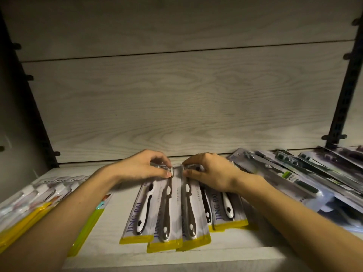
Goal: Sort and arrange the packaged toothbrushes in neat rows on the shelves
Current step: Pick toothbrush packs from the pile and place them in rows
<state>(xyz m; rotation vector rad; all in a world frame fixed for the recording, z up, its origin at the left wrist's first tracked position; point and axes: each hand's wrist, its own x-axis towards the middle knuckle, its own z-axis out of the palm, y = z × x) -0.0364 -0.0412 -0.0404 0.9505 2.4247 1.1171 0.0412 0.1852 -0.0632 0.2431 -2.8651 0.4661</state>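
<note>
Shelf front: pale wood-grain shelf [225,250]; front edge nearest the camera; both forearms reach in over it.
Centre packs: fan of white, yellow-footed "JING PAI" toothbrush packs [167,211] lying flat mid-shelf, overlapping side by side; yellow ends toward the front, brush heads toward the back; black-and-white handles visible through the blisters.
Left stack: yellow-edged packs [25,209] at the left end, partly under the left forearm; green-edged pack [92,220] just beside them; details blurred.
Right pile: grey and dark packs [298,179] heaped askew at the right end, overlapping, not in rows; blurred.
Left hand: left hand [141,167] at the far end of the centre packs; thumb and fingertips pinched shut on a pack top at the brush head.
Right hand: right hand [210,171] just beside it; fingers curled and pinched on the neighbouring pack top; hands nearly touching.
Back: wood-grain back panel [176,95]; dark slotted uprights [345,79] at both sides.
</note>
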